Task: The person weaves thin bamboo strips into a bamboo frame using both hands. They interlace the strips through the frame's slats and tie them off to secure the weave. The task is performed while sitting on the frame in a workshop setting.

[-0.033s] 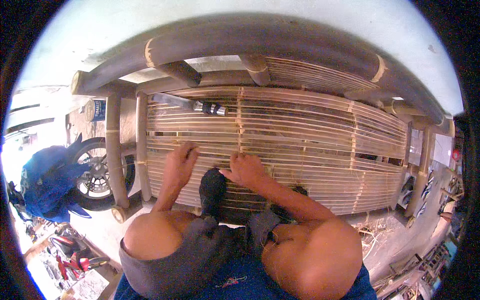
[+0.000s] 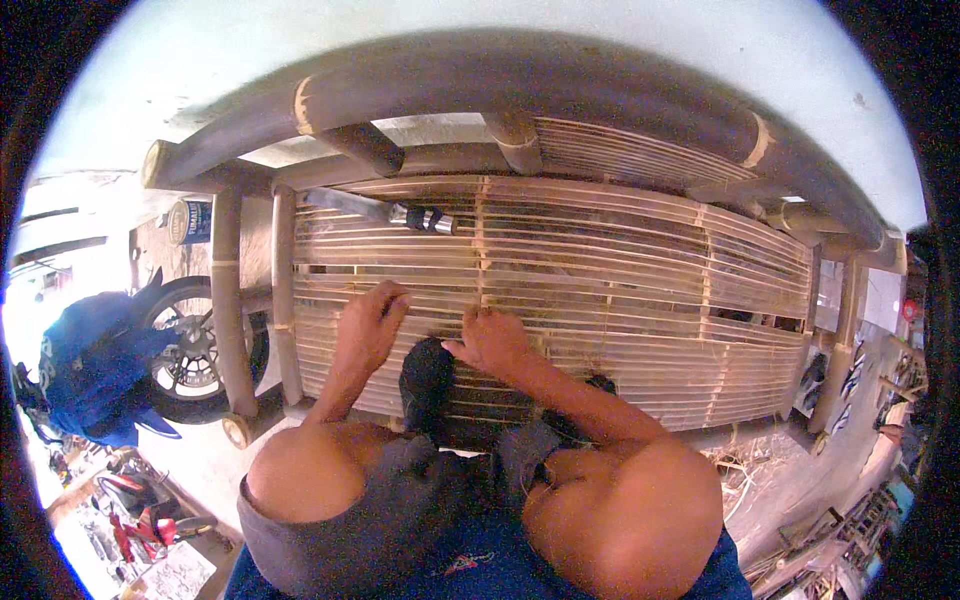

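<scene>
A bamboo bench frame with a seat of narrow slats [image 2: 620,250] lies before me. Over the slats left of the middle, my left hand [image 2: 372,318] has its fingers curled into a pinch. To its right, my right hand [image 2: 492,338] is closed close to the slats, thumb out to the left. Whatever either pinch holds is too small or hidden to make out. Beyond my hands, a large knife [image 2: 425,218] with a dark, metal-banded handle lies on the slats, blade pointing left. Below and between my hands shows a black, shoe-like shape [image 2: 427,380].
Thick bamboo poles [image 2: 400,95] form the far rail, and an upright post [image 2: 228,300] stands at the left. Past it are a motorcycle wheel [image 2: 185,345], a blue cloth [image 2: 95,365] and a can [image 2: 188,222]. Bamboo scraps [image 2: 745,465] lie on the floor at right.
My left hand has shifted slightly right, its fingertips nearer my right hand. My right hand keeps nearly the same place.
</scene>
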Demonstrator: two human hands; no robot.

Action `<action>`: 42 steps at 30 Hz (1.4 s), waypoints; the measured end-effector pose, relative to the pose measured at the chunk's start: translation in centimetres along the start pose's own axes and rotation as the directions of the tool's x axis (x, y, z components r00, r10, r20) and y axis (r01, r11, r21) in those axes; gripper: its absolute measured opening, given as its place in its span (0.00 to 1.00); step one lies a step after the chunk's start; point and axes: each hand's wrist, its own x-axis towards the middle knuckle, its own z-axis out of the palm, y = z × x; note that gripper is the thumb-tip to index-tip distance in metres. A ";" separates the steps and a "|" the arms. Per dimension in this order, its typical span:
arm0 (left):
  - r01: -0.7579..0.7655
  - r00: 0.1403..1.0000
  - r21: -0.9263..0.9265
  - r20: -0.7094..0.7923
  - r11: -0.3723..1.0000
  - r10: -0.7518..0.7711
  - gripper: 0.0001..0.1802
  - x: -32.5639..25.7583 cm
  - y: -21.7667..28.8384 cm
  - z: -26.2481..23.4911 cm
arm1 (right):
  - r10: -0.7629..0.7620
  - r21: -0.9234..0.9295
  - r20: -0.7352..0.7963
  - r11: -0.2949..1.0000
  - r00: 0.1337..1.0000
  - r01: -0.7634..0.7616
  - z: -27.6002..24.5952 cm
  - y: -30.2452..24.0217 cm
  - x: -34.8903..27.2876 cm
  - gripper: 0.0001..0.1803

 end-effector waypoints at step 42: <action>0.215 0.970 -0.728 0.238 0.651 -0.054 0.15 5.2 2.9 8.5 | 0.205 0.404 -0.087 0.902 0.975 -0.154 -11.7 5.6 -3.0 0.13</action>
